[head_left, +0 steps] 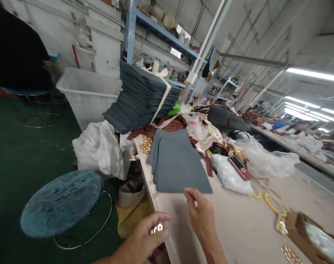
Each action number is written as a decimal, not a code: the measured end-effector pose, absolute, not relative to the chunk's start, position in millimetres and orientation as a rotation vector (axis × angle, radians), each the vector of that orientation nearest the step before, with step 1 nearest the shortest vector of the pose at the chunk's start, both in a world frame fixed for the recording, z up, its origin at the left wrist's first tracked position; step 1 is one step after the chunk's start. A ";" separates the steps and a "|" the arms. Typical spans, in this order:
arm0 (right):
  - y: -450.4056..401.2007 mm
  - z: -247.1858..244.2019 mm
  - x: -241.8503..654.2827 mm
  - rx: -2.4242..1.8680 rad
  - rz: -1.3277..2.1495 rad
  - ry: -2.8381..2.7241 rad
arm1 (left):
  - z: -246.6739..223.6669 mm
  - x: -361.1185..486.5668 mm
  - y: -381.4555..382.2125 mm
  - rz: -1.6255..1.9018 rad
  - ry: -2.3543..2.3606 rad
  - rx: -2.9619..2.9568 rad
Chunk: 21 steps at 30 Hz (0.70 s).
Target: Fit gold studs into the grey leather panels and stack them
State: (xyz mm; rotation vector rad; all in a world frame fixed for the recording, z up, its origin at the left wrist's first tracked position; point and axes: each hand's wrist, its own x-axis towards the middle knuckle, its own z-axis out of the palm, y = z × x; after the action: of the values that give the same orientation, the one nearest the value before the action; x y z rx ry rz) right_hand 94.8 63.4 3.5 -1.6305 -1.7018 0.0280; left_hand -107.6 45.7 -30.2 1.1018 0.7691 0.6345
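My left hand [147, 234] is curled at the table's near left edge. Several shiny gold metal eyelets [157, 229] show between its thumb and fingers. My right hand [200, 211] is over the tabletop with thumb and forefinger pinched together. Its fingertips are at the front edge of a small stack of grey-blue flat sheets [180, 161]; whether they touch it or hold something small, I cannot tell. Behind the sheets' left corner lies a heap of small gold pieces [146, 145].
A tall strapped stack of dark sheets [145, 97] stands at the back. Plastic bags [230, 174], a red phone [240, 168], yellow rings [275, 204] and a cardboard box [307, 234] lie right. Left are a blue stool [62, 203], a white bin [87, 88] and a seated person [18, 51].
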 end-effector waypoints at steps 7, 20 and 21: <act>111.9 5.4 88.4 -1.902 -0.147 -2.106 | -38.0 -130.2 54.3 0.483 0.887 1.098; -1.5 19.4 95.5 -1.926 1.067 -1.458 | -25.0 -119.5 28.0 0.601 0.749 0.764; -3.5 14.8 94.8 -1.909 1.109 -1.368 | -22.8 -119.6 25.1 0.595 0.712 0.758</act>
State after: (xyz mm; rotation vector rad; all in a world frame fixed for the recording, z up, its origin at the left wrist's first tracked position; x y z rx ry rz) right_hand 94.8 -3.5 14.8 -1.9095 -1.3679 1.1088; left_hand -119.6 25.1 -22.8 0.7578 0.7123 0.5954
